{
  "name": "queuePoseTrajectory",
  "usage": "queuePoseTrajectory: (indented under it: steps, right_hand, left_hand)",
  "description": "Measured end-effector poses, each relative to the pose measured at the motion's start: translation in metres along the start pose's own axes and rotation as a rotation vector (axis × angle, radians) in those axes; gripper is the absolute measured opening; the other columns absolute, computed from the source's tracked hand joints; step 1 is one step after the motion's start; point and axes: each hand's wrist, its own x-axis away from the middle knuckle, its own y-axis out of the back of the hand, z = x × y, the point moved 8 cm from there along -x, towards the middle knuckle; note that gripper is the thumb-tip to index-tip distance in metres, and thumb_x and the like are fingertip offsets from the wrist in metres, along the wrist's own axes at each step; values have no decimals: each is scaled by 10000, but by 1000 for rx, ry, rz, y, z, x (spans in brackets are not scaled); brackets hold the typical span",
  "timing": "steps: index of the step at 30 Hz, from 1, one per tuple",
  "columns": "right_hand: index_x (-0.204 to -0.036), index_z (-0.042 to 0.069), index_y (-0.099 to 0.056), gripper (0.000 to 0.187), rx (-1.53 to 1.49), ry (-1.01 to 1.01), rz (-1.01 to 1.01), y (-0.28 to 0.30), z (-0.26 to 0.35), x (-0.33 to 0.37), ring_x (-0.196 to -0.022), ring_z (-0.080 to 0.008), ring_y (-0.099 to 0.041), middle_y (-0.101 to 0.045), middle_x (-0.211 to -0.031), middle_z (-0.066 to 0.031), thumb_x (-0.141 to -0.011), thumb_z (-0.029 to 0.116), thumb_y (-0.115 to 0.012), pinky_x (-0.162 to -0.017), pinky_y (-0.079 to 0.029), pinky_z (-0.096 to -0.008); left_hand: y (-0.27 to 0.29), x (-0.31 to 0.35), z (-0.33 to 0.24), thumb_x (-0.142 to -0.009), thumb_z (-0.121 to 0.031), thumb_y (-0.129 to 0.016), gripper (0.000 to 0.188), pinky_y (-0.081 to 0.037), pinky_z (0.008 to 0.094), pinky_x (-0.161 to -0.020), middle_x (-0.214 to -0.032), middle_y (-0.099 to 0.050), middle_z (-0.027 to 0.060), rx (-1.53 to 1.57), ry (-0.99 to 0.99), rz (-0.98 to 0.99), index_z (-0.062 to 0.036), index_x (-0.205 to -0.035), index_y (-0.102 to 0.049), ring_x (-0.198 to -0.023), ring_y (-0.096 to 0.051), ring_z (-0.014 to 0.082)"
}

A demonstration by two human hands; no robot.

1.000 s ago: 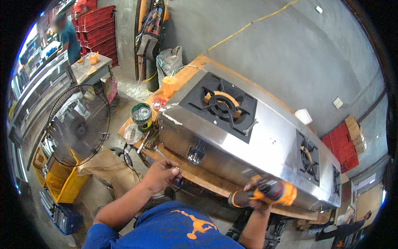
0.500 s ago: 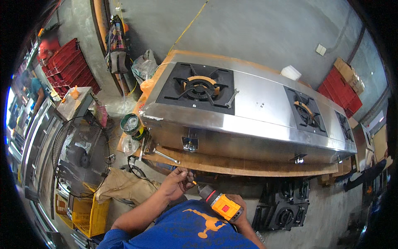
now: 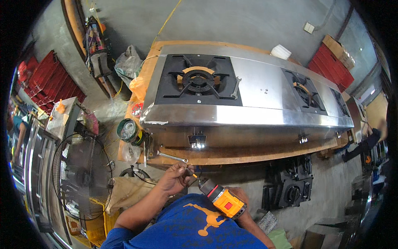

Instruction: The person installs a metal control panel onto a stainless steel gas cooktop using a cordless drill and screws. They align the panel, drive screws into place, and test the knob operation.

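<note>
My right hand [image 3: 241,198] grips a yellow and black cordless drill [image 3: 226,203], held in front of my body with its chuck to the upper left. A thin bit with a yellow band [image 3: 195,176] sticks out of the chuck. Close to the bit's tip, my left hand [image 3: 176,177] is closed in a pinch; whatever lies between its fingertips is too small to name. Just beyond the hands stands a long stainless steel gas stove [image 3: 257,112] on a wooden workbench [image 3: 232,157]. A combination wrench [image 3: 173,157] lies on the bench's near edge, above my left hand.
Another wrench [image 3: 236,88] rests beside the left burner [image 3: 199,81]. An open can [image 3: 127,130] and a plastic bag [image 3: 131,152] sit at the bench's left end. A caged fan [image 3: 83,176] stands at the left. Black burner plates [image 3: 292,186] are on the floor at the right.
The view has shifted, so the stove sits a little differently in it. The gap between my left fingertips and the drill has narrowed slightly. Both hands keep their hold.
</note>
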Motion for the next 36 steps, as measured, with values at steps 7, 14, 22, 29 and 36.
queuePoseTrajectory:
  steps: [7, 14, 22, 29, 36]
  right_hand:
    - [-1039, 101, -674, 425, -41, 32, -189, -5, 26, -1, -928, -301, -677, -724, -1011, -94, -688, 302, -804, -850, -471, -417]
    - [-1207, 73, -647, 565, 41, 80, -309, 6, 62, -8, -999, -332, -637, -672, -1131, -137, -707, 306, -769, -869, -469, -407]
    - [-1446, 93, -459, 792, -186, -12, -121, -54, 21, -2, -1033, -391, -620, -625, -1182, -196, -754, 340, -752, -902, -493, -455]
    - [-1445, 130, -467, 613, -56, -138, -285, -105, -19, -7, -974, -374, -632, -660, -1053, -192, -866, 219, -647, -814, -494, -458]
    - [-1323, 49, -568, 637, -47, -26, -471, -113, -16, -24, -997, -364, -660, -677, -1140, -183, -754, 264, -756, -831, -503, -435]
  left_hand:
    - [12, -13, -8, -940, -147, -655, 131, -581, 252, -764, -1088, -672, 57, 93, 134, 36, -118, -1067, -650, -981, -661, 146]
    - [30, -26, -19, -959, -148, -629, 135, -585, 287, -834, -1095, -667, 81, -45, 245, 45, -77, -1073, -640, -988, -663, 166]
    - [71, -56, 16, -981, -113, -585, 148, -580, 295, -867, -1057, -684, 95, -88, 426, -56, -27, -1094, -626, -962, -678, 184]
    - [105, -83, 33, -975, -164, -612, 134, -590, 238, -700, -944, -700, 69, -90, 415, -241, -40, -1028, -621, -830, -685, 159]
    - [108, -97, 24, -963, -194, -635, 133, -549, 276, -723, -906, -691, 53, -262, 288, -297, -70, -1012, -622, -833, -666, 167]
